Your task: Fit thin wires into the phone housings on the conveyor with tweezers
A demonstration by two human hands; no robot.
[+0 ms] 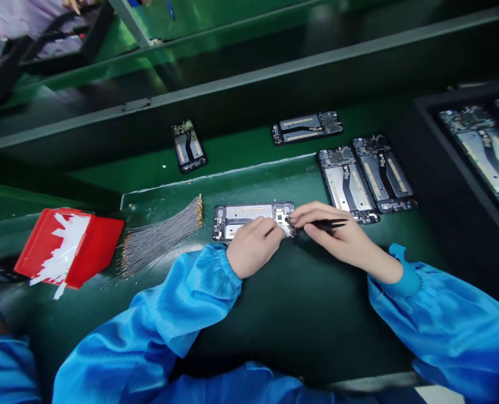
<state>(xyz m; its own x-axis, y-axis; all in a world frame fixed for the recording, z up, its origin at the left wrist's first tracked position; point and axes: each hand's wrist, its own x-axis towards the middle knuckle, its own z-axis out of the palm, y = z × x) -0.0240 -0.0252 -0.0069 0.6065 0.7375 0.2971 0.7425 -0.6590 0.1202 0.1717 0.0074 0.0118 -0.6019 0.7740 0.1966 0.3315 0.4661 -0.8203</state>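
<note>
The green tabletop (312, 331) spreads under everything, reaching back to a dark panel with a pale metal rail (232, 83) across it. My blue sleeves (451, 320) come in from the lower left and the right, and a co-worker's sleeve (5, 365), also blue, shows at the lower left edge. At my far right stands a black tray (428, 134) with opened phones in it. Well off to my left sits a red bin (100, 247), and between it and my work lies a fanned bundle of thin grey cables (161, 238). The opened phone (249, 212) I am working on lies flat and crosswise right in front of me, its circuit-board end to the right. Two more opened phones (346, 185) lie side by side past my right hand, another (308, 128) lies crosswise farther back, and one (189, 147) sits back to the left. My hands are apart, with the board end between them: the left hand (255, 244) rests over the phone's near edge, fingers bent toward the board, though I cannot tell whether they grip it; the right hand (337, 235) is at the right end, fingertips by the board's edge, with slim dark tweezers (329, 223) held between thumb and fingers. White strips (67, 244) spill from the bin.
</note>
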